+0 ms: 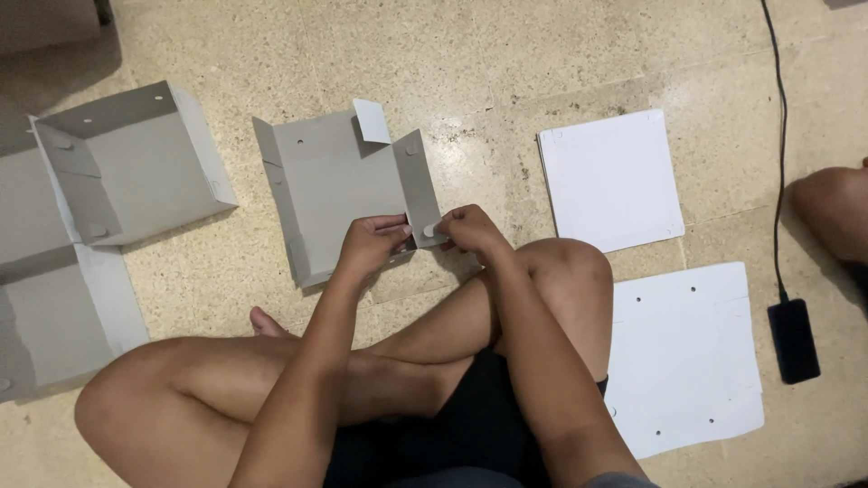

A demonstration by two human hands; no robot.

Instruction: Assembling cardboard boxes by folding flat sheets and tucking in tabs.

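Observation:
A grey cardboard box blank (pixel 339 185) lies on the floor in front of my crossed legs, its side flaps partly folded up. My left hand (pixel 369 242) pinches its near right corner from the left. My right hand (pixel 470 228) grips the raised right side flap (pixel 418 181) at the same corner, fingers pressing a small tab. One white-backed flap (pixel 371 120) stands up at the far edge.
Folded grey box halves (pixel 127 163) sit at the left, with another (pixel 54 316) below them. A stack of flat white sheets (pixel 610 176) and a punched white blank (pixel 687 352) lie right. A black cable and adapter (pixel 793 339) run along the far right, beside another person's knee (pixel 836 208).

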